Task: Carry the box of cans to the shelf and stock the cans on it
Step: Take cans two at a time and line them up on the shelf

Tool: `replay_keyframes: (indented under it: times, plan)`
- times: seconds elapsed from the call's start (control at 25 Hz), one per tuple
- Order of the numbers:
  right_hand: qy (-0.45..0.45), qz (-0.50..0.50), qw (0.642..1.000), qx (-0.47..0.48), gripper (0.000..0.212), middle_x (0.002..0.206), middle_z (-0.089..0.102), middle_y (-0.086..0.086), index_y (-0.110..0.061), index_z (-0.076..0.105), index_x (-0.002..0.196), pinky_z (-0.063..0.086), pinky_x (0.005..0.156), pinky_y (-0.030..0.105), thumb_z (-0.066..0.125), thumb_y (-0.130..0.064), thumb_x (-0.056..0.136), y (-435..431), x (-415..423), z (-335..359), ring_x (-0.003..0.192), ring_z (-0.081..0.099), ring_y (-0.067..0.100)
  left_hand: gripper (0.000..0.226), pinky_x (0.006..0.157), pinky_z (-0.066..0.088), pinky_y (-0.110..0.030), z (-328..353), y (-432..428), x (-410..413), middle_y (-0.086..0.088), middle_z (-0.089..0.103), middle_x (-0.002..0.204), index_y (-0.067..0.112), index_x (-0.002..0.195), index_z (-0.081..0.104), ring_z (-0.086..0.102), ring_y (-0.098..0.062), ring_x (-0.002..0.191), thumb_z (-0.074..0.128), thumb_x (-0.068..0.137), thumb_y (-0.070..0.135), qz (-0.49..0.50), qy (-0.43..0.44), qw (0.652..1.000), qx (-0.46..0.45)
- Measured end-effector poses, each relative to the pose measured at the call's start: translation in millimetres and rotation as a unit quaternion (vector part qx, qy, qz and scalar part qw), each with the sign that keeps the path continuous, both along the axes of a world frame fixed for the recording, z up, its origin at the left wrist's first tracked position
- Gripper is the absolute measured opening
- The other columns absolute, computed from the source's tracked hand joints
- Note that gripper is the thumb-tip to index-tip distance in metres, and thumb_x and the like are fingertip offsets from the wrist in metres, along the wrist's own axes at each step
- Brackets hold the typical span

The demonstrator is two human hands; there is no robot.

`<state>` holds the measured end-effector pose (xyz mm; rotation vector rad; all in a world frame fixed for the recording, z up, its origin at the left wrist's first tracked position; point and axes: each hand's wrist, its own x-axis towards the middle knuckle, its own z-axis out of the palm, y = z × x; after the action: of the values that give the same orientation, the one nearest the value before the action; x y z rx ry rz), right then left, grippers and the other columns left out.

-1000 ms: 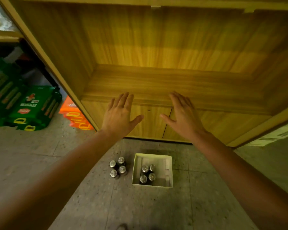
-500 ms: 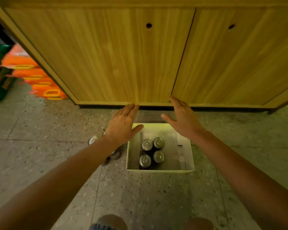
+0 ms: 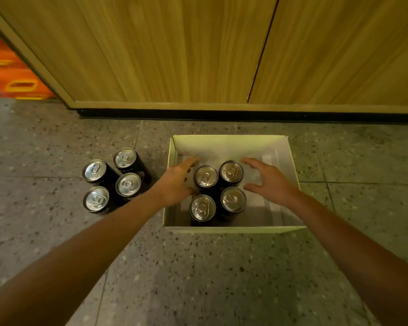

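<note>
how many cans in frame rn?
8. Four stand in the box, between the left hand and right hand. Four more stand on the floor left of the box. No others show; none seem hidden.

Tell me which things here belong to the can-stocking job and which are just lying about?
Part of the job:
- white box
- four cans in the box
- four cans on the floor
- wooden cabinet
- left hand, right hand, both open

Just lying about:
- orange packs
</note>
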<state>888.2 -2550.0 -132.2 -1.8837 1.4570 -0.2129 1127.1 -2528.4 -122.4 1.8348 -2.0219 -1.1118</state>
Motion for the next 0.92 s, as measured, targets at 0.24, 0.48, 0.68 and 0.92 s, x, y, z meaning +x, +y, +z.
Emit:
replay_keyframes:
  times: [0.24,0.48,0.68,0.92]
  plan:
    - [-0.092,-0.016,0.996,0.002,0.073,0.134,0.052,0.002,-0.018,0.041,0.132,0.033,0.099,0.024,0.076,-0.014,0.068,-6.7,7.7,-25.8,0.125,0.045,0.015,0.081,0.104,0.037,-0.031,-14.8,-10.1,-10.4,-0.007,0.046,0.137,0.018,0.137,0.033,0.044,-0.023,0.127,0.075,0.069,0.006,-0.002,0.035,0.999,0.008]
    - [-0.193,-0.024,0.976,0.096,0.070,0.134,0.047,-0.003,-0.023,0.040,0.131,0.035,0.105,0.036,0.074,-0.011,0.071,-14.2,11.9,-34.9,0.129,0.039,0.014,0.071,0.099,0.044,-0.033,-22.5,-15.6,-10.8,0.001,0.052,0.120,0.019,0.125,0.043,0.049,-0.018,0.117,0.079,0.065,0.007,0.011,0.089,0.995,0.046]
    - [-0.235,-0.071,0.963,0.108,0.065,0.125,0.055,-0.003,-0.029,0.047,0.121,0.043,0.102,0.040,0.077,-0.009,0.066,-13.2,17.0,-38.8,0.121,0.047,0.014,0.068,0.100,0.045,-0.035,-28.6,-13.0,-11.9,0.002,0.054,0.117,0.016,0.121,0.046,0.050,-0.015,0.112,0.080,0.063,0.010,0.023,0.118,0.993,0.023]
    - [-0.238,-0.080,0.965,0.079,0.064,0.112,0.059,-0.004,-0.023,0.050,0.118,0.044,0.097,0.034,0.077,-0.002,0.064,-21.3,16.2,-2.6,0.115,0.053,0.017,0.065,0.101,0.041,-0.030,-18.3,-11.0,-15.5,0.007,0.057,0.114,0.018,0.121,0.049,0.052,-0.014,0.116,0.080,0.064,0.016,0.069,0.167,0.983,-0.013]
